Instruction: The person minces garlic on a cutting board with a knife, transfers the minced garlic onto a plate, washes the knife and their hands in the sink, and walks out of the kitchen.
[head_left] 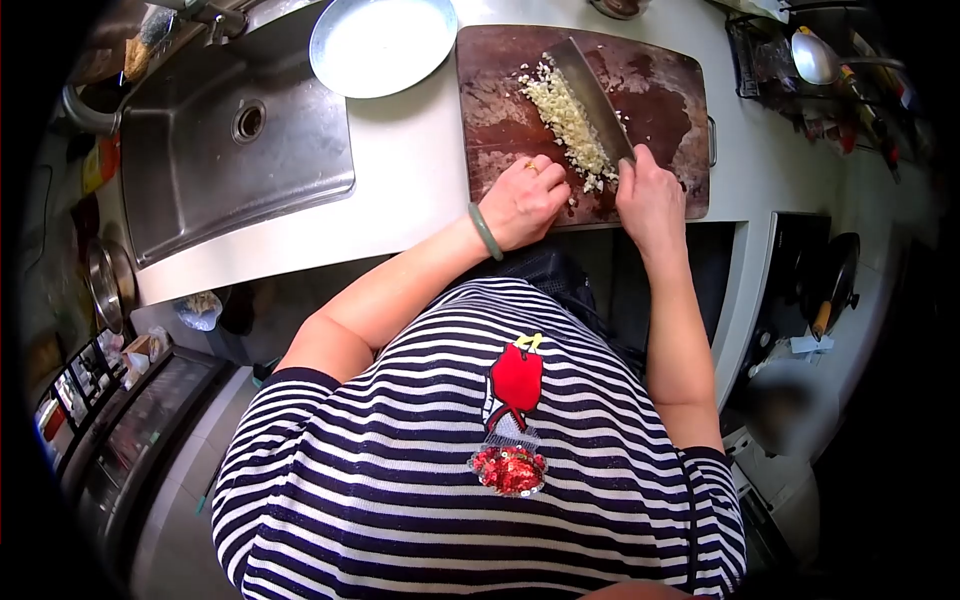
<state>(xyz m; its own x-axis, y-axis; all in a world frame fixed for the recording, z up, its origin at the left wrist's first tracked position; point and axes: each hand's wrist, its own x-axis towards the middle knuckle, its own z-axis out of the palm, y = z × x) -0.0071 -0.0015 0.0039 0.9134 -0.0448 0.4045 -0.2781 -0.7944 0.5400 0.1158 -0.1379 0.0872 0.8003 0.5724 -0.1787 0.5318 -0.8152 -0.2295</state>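
Pale chopped bits (562, 115), which look like garlic, lie in a long, crumbly heap near the middle of a cutting board (670, 135). Picture a clock with the heap at its center. The board is dark red-brown and blotchy, with round corners and a thin metal loop (712, 140) on its edge at 3 o'clock.

A cleaver (592, 100) with a flat, gray metal blade stands just beside the heap at 2 o'clock, its far end aimed at 11. The right hand (653, 205), near 5 o'clock, has its fingers clamped on the cleaver's handle.

The left hand (520, 205) is at 7 o'clock, by the board's near edge. Its fingers are curled in; I can't tell if they pinch anything. A smooth green bangle (485, 232) circles that wrist.

A shiny, round white plate (383, 48) sits at 10 o'clock on the smooth white counter (400, 150). At 9 o'clock is a gray metal sink (200, 170) with a round drain (248, 122).
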